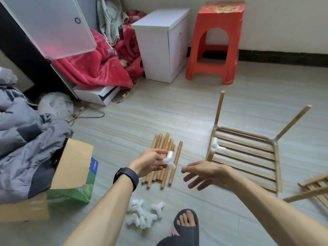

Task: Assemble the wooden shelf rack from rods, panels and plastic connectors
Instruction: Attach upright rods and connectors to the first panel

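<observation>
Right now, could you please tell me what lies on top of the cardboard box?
A grey padded jacket drapes over the left of the cardboard box; whatever is inside is hidden.

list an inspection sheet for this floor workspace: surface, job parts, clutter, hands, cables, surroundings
surface: pale floor, parts laid on it
job's things: rods in a bundle; loose connectors piled by the foot; panel with two upright rods at its far corners; second panel cut off at right edge
clutter: box with jacket draped over it; red blanket; plastic bag
hands: left hand holds a connector above the rods; right hand open, holds nothing
cables: one thin dark wire on the floor, kind unclear
surroundings: white cabinet, red stool, wall
</observation>
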The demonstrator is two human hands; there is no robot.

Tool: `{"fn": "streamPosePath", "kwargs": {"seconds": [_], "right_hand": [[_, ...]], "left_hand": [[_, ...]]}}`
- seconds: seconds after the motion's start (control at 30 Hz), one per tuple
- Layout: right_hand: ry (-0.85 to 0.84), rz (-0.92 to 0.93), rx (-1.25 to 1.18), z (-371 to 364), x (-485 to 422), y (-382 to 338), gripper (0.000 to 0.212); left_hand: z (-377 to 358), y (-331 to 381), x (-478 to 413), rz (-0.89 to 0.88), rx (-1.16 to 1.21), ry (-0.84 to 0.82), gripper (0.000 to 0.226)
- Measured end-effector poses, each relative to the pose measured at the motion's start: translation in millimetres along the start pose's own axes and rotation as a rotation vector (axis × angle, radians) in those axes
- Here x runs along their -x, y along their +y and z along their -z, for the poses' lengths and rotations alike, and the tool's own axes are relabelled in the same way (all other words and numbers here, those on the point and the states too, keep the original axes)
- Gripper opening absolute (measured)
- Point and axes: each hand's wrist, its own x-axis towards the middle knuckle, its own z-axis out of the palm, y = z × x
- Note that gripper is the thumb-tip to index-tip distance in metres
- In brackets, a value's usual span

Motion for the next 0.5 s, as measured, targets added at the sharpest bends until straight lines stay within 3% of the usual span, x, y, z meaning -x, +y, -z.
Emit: {"fn": "streamPosePath", "kwargs": {"seconds": [0.13, 0.23, 0.37, 0.5], "right_hand": [[0.059, 0.201, -0.119, 25.8, 84.9, -38.9, 0.036], [0.261, 0.357, -0.227, 51.1, 144.4, -41.8, 0.035], [0.554, 0.476, -0.418, 82.9, 205.9, -9.1, 0.033], [0.779, 0.468, -0.585, 103.2, 244.5, 46.5, 0.033]], "left_hand": [[-51.3, 79.9, 47.8, -0.184, 0.093, -0.139, 0.033], [-106.7, 129.2, 75.4, -0.306, 0.151, -0.241, 0.033], [-192.8, 165.1, 96.5, -0.404, 0.130, -0.371, 0.041], [-277.2, 162.5, 103.3, -0.449, 0.013, -0.446, 0.042]]}}
